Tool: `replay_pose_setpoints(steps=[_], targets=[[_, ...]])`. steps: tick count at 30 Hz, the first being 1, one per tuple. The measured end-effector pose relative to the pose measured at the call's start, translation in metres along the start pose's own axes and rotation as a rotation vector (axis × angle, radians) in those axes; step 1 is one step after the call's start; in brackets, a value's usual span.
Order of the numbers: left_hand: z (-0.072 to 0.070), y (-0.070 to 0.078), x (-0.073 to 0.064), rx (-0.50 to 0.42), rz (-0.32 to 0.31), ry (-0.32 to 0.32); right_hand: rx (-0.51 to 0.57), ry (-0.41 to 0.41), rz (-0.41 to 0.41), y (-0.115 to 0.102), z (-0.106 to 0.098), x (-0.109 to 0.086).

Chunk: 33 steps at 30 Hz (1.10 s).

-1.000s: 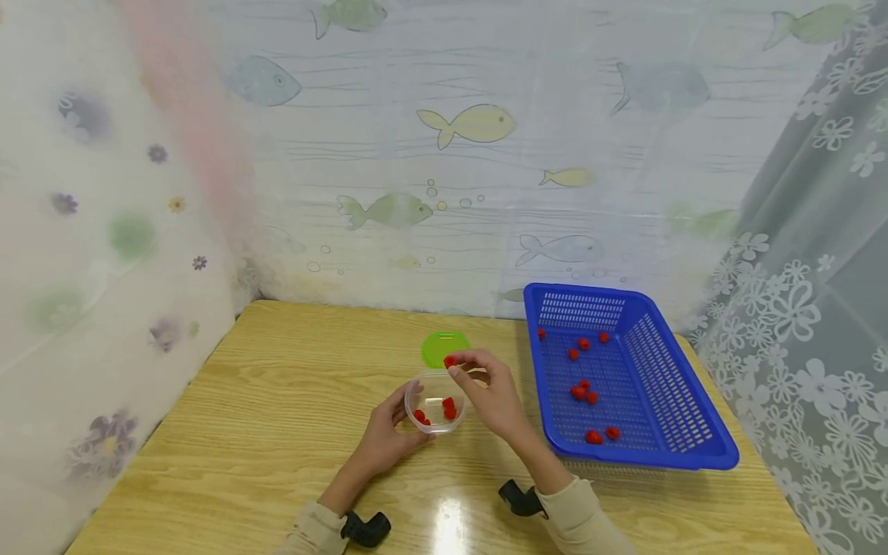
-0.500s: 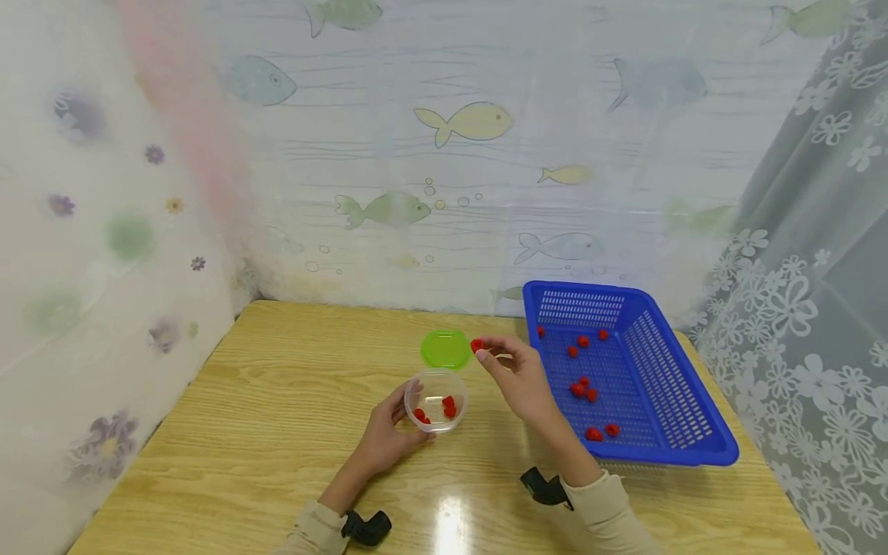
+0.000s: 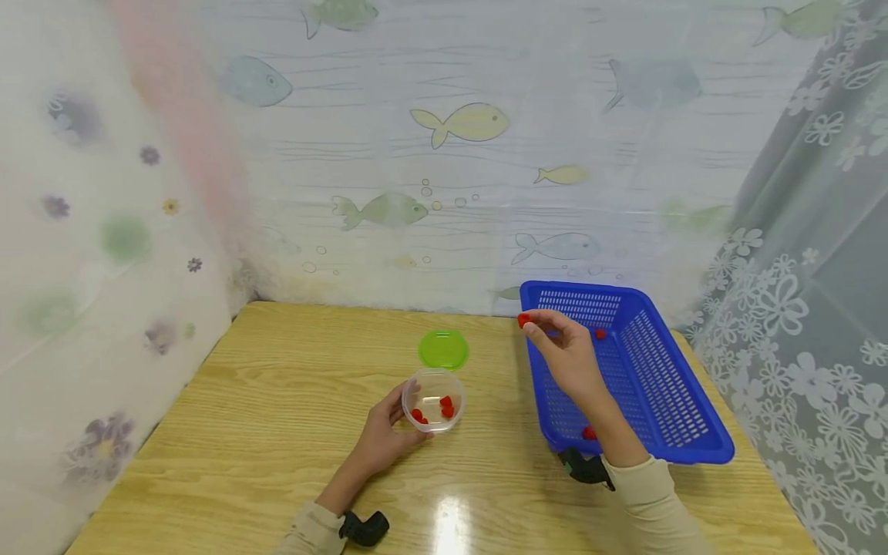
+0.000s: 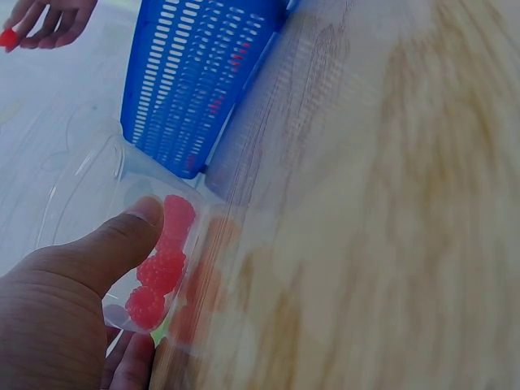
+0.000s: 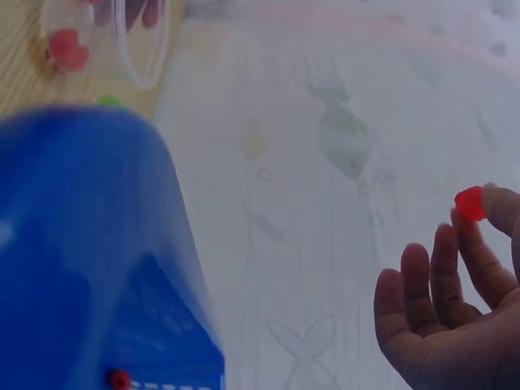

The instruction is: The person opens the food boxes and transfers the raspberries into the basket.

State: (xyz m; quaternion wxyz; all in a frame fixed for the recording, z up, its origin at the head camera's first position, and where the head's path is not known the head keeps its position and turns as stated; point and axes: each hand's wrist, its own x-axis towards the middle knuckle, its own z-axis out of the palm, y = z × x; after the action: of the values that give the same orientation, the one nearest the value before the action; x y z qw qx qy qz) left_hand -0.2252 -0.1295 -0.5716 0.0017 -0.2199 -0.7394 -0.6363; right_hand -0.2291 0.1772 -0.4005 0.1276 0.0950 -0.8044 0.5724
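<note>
My left hand [image 3: 388, 441] holds a round clear plastic container [image 3: 430, 401] at its side, thumb near the rim and fingers behind. Several red raspberries [image 4: 161, 270] lie at the container's bottom in the left wrist view. Between thumb and index finger, my right hand [image 3: 573, 356] pinches one raspberry [image 3: 523, 320]. It is raised over the left rim of the blue basket [image 3: 683, 378]. In the right wrist view the other fingers of that hand are loosely spread, apart from the raspberry [image 5: 470, 203]. My right hand and forearm hide part of the basket's floor.
A green round lid [image 3: 444, 351] lies on the wooden table [image 3: 277, 385] behind the container. More raspberries [image 3: 600, 334] are scattered in the basket, which stands at the table's right side. A patterned curtain [image 3: 458, 231] hangs along the table's back edge.
My right hand has moved right with the raspberry, from above the container to the basket's left rim. My left hand and the container have stayed in place.
</note>
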Motion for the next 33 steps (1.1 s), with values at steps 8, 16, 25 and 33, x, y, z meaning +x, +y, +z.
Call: replay_pose_setpoints(steps=[8,16,25,33], targets=[[0.000,0.000,0.000,0.001,-0.006,-0.001,-0.103,-0.012,-0.011,-0.003,-0.035,0.006],[0.000,0.001,0.000,0.005,-0.019,0.006,-0.207,-0.091,-0.050,0.005,-0.073,0.020],[0.000,0.000,-0.001,0.011,-0.042,0.011,-0.245,-0.239,-0.041,0.034,-0.105,0.043],[0.000,0.000,-0.002,0.005,-0.048,0.020,-0.269,-0.224,0.017,0.067,-0.114,0.053]])
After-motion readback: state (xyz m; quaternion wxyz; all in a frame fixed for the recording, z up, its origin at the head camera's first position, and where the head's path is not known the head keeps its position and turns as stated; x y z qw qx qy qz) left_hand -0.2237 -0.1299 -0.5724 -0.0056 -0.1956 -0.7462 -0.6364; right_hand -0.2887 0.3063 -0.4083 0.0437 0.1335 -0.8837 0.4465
